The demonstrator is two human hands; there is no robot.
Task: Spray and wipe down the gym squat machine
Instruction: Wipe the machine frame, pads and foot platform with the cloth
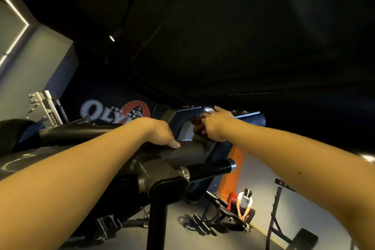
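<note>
Right hand (pixel 217 126) clutching cloth (pixel 197 128) against machine frame (pixel 182 154), beyond left hand (pixel 160 134) braced on it, grip unclear; risk: loosely bunched cloth slipping free, leaving patches unwiped.

your left grip (pixel 160 134) rests on the squat machine (pixel 182 154) at 12 | your right grip (pixel 217 126) holds the cloth (pixel 197 128) on it at 1 | seated person (pixel 244 203) on floor (pixel 182 237) at 4 | wall logo (pixel 113 112) behind at 11

Squat machine frame (pixel 188 153): carrying surface.
A brown cloth (pixel 197 129) lies bunched at the frame's far upper edge; the left hand (pixel 160 134) grips its near top edge, thumb flat.
</note>
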